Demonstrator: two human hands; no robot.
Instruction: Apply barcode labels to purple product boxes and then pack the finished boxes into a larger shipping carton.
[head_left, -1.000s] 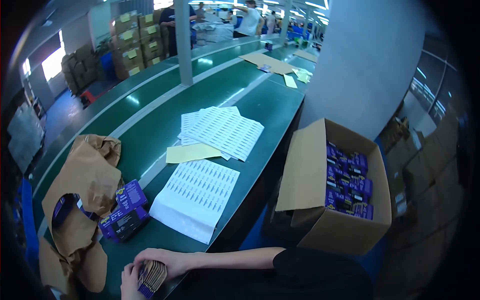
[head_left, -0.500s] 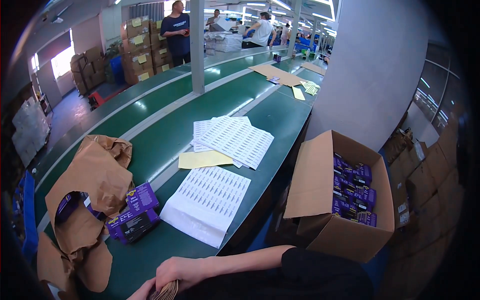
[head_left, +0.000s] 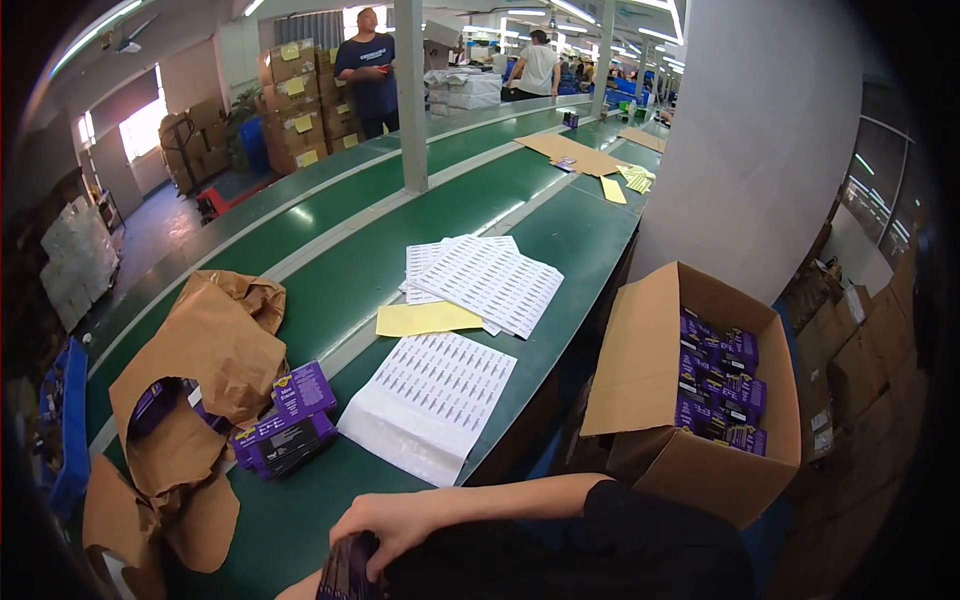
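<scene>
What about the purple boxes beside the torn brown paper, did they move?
No, the purple boxes look unmoved against the long pale strip beyond them.

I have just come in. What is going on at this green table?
A person grips a stack of dark purple packs in the right hand; the left hand is close by, mostly cut off by the picture's lower edge. On the green table, loose purple packs lie between torn brown paper and white printed sheets. To the right, an open cardboard box holds many more purple packs.
</scene>
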